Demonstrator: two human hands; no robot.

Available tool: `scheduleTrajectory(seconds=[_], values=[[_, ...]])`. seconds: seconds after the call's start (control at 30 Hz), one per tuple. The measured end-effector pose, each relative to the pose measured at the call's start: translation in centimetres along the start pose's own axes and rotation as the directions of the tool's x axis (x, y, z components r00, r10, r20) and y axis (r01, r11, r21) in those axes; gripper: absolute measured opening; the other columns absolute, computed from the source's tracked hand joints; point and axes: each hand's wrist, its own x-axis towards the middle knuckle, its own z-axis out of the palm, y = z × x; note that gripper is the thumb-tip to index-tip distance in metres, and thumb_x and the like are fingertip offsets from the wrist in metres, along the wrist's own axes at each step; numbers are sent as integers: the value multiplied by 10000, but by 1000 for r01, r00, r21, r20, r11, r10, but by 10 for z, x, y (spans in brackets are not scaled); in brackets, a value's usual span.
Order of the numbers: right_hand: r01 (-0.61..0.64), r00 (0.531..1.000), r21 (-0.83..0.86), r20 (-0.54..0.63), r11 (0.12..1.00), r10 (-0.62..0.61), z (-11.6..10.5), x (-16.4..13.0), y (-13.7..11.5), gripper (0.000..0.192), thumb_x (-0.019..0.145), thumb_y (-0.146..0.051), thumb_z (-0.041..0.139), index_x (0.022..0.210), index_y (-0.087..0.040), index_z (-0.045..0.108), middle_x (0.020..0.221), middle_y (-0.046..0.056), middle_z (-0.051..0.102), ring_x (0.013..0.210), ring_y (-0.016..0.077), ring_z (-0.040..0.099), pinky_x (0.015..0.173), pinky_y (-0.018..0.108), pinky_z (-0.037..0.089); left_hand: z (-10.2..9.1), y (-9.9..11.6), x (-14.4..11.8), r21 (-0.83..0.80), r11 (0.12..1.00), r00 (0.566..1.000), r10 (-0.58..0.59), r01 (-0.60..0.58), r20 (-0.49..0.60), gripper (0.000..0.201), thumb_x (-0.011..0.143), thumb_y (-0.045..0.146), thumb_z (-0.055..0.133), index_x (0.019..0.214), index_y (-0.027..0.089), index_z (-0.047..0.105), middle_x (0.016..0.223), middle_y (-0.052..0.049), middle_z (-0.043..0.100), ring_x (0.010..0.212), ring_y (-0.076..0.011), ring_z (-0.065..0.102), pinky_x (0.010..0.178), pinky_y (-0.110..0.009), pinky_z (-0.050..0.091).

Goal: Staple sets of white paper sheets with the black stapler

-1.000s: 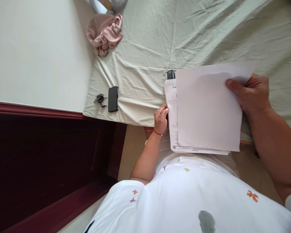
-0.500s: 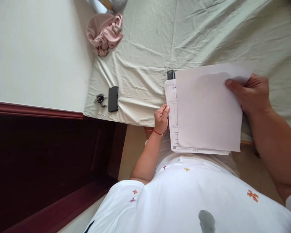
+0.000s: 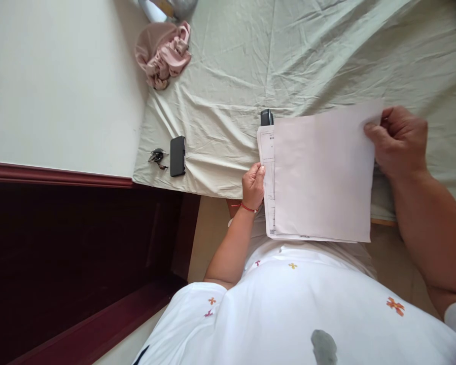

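Papers held between two hands at the front edge of a cloth-covered worktop point(image 3: 220, 116), seen from above. At far left, beside the pale wall point(image 3: 53, 76), a small bunch of keys point(image 3: 158, 157) lies near the worktop's corner. Farther back are a crumpled pink cloth point(image 3: 163, 57) and, cut by the frame, a shiny silvery object point(image 3: 182, 7) of uncertain kind. A dark phone point(image 3: 177, 156) lies just right of the keys.

Toward the centre, the left hand point(image 3: 253, 183), a red cord point(image 3: 248, 208) at its wrist, has its fingers clamped on the left margin of the printed sheets point(image 3: 266, 147); the print is too small to read. A small black object point(image 3: 266, 117) protrudes beyond their upper left corner. The blank sheet point(image 3: 322, 177) overlies most of the printed sheets; together they span the worktop's edge and the person's lap.

At right, the fingers of the right hand point(image 3: 376, 126) are pinched on the blank sheet near its upper right corner. Half a second earlier, the thumb lay farther in over the paper; the grip is now nearer the edge, and the sheet has shifted slightly left. Consequently, less printed margin shows at left, and the blank sheet's left edge appears more nearly aligned with the stack.
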Motion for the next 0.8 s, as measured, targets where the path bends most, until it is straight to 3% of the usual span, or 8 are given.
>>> scheduleTrajectory(seconds=[0.17,0.43,0.8], values=[[-92,990,158,125,983,72,8,-5,-10,341,698,-452,938,768,-230,689,606,-64,528,520,57,390,474,237,295,2,1,0,-20,1000,1000,-14,14,-17,401,957,599,679,998,212,777,898,-24,774,838,-176,683,798,-279,536],[-208,973,289,158,935,168,14,-5,-12,483,572,-529,1013,774,-224,698,612,-46,633,477,73,504,426,231,390,5,6,-1,-124,992,1000,-28,28,0,363,944,561,714,997,206,773,910,-18,793,861,-162,696,813,-260,547],[-277,956,324,184,905,227,18,-7,-14,524,482,-533,1048,767,-214,746,610,-24,680,471,96,547,434,250,420,5,6,-2,-107,994,999,-37,34,-24,396,925,602,732,895,207,740,821,-3,701,777,-136,611,743,-241,513]])
